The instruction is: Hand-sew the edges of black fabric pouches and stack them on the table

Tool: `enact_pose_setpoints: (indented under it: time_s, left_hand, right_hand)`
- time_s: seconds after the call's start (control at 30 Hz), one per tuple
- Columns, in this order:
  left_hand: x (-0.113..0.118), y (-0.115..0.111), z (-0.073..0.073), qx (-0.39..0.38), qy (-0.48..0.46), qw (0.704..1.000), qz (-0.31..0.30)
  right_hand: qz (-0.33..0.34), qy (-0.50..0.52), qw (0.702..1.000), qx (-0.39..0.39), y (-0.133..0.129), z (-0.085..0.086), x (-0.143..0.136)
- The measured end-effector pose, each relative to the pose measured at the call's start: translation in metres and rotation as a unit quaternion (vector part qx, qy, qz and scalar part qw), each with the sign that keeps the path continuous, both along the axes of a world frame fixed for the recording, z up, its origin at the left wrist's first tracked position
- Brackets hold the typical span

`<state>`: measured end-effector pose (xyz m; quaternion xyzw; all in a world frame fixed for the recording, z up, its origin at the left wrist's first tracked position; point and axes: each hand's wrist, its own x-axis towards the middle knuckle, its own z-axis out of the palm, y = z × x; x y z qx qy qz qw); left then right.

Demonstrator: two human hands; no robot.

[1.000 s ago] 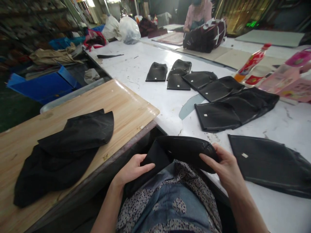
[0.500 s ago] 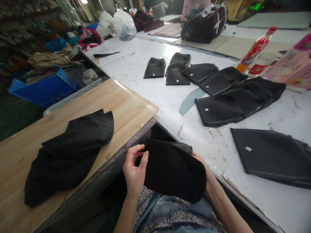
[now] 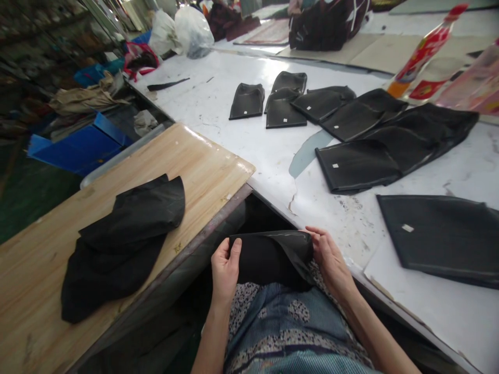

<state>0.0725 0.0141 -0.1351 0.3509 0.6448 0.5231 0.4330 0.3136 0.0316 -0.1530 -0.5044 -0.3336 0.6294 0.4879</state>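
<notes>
Just above my lap I hold a black fabric piece (image 3: 259, 257) by its two upper corners. My left hand (image 3: 227, 267) pinches the left corner, thumb on top. My right hand (image 3: 329, 259) grips the right corner, with its fingers partly behind the cloth. A greyish inner face shows where the right part folds over. On the wooden board to my left lies a loose pile of similar black pieces (image 3: 125, 244). Flat black pieces with small white tags lie on the white table, among them a large one (image 3: 440, 234) to the right of my right hand.
The wooden board (image 3: 210, 156) meets the white table (image 3: 268, 166) at a corner before me. Several overlapping black pieces (image 3: 362, 161) lie farther back. Bottles, one with a red cap (image 3: 423, 49), stand at the right. White bags (image 3: 193, 31) and a dark bundle (image 3: 323, 26) sit at the back.
The black piece has been turned, so its upper edge is now stretched between both hands and its greyish face shows. My left fingers have closed on its corner; my right hand has come up into view.
</notes>
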Motion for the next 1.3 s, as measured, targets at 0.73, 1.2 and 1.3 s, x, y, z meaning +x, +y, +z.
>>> enact_pose_setpoints:
  time_s: [0.73, 1.2, 1.3]
  left_hand:
    - [0.006, -0.001, 0.009, 0.006, 0.049, 0.999, -0.002]
    - [0.008, -0.001, 0.016, -0.005, 0.056, 0.998, -0.009]
    - [0.009, -0.001, 0.016, -0.004, 0.074, 0.997, -0.015]
  right_hand:
    - [-0.033, -0.033, 0.998, 0.035, 0.005, 0.016, -0.013]
    - [0.069, -0.129, 0.979, 0.141, 0.009, 0.013, -0.010]
    - [0.059, -0.140, 0.976, 0.154, 0.009, 0.012, -0.013]
